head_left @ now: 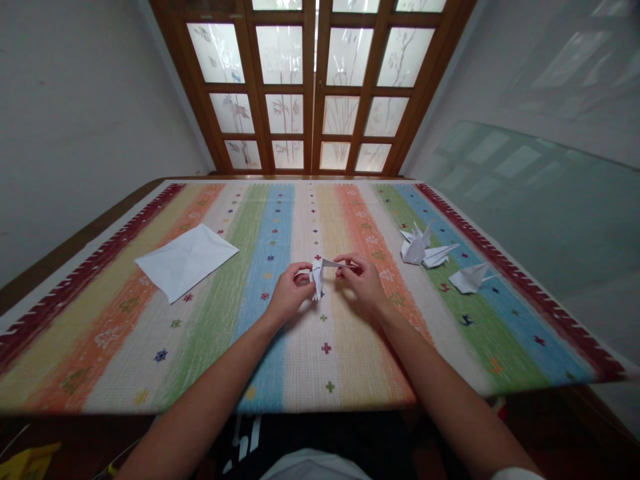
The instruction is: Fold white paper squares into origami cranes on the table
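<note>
Head view: the left hand (289, 291) pinches a white origami crane (317, 277) by its body, fingers curled closed; the right hand (361, 282) pinches its long, thin neck. Left of the crane lies a creased paper sheet (186, 262); well right, folded paper cranes (415, 245).

Soft window daylight, strong wide-angle edge distortion.

A paper folding held between the left hand (289, 292) and right hand (363, 283) sits at centre of a cloth-covered bench (320, 373). A creased paper sheet (186, 262) lies to the left; origami cranes (416, 247) and another origami crane (470, 278) lie to the right, below a glazed door (310, 87) behind the bench.
</note>
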The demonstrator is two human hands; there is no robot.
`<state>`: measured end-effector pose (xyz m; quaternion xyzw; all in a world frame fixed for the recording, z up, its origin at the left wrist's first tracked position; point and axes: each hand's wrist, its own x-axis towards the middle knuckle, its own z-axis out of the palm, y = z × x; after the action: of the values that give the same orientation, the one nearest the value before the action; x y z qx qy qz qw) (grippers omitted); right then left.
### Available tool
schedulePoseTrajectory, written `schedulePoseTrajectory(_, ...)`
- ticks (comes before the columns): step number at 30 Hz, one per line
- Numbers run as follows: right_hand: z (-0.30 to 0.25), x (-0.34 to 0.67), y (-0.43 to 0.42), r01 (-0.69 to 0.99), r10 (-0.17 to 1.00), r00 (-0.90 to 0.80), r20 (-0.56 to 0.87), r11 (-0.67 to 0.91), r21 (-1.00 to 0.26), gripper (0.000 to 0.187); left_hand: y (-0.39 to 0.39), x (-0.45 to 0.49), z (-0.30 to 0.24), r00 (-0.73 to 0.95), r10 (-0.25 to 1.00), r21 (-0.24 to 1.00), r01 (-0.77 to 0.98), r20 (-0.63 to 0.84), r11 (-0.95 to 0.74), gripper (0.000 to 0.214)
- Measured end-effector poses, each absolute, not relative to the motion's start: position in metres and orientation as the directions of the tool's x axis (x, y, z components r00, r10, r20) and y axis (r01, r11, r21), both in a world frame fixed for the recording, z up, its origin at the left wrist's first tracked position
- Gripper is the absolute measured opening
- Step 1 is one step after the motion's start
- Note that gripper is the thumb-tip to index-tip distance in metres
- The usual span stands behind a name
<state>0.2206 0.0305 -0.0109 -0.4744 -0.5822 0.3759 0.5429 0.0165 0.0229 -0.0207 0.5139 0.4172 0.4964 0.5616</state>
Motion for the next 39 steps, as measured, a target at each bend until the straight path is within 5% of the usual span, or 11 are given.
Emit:
schedulePoseTrajectory(10,-0.003,0.229,0.028,0.633,0.883,-0.144,0.447,0.430,-0.644,0.005,0.016,0.019,-0.020,0.213,0.976,0.999,-0.028,0.038,-0.033,0.032)
schedulePoseTrajectory(16,-0.009,0.222,0.025,0.532,0.922,-0.179,0.343,0.384,-0.754,0.033,0.012,0.020,-0.019,0.220,0.969,0.989,0.068,0.112,-0.129,0.032)
schedulePoseTrajectory(21,-0.009,0.221,0.025,0.475,0.879,-0.265,0.397,0.477,-0.739,0.015,0.012,0.020,-0.019,0.245,0.964,0.982,0.134,0.099,-0.135,0.037)
schedulePoseTrajectory(31,-0.005,0.230,0.027,0.457,0.883,-0.325,0.338,0.460,-0.762,0.020,0.010,0.016,-0.004,0.322,0.925,0.890,0.332,0.203,-0.311,0.029)
schedulePoseTrajectory(39,0.000,0.229,0.023,0.409,0.878,-0.334,0.343,0.463,-0.786,0.016,0.006,0.018,-0.004,0.323,0.914,0.887,0.305,0.245,-0.345,0.047)
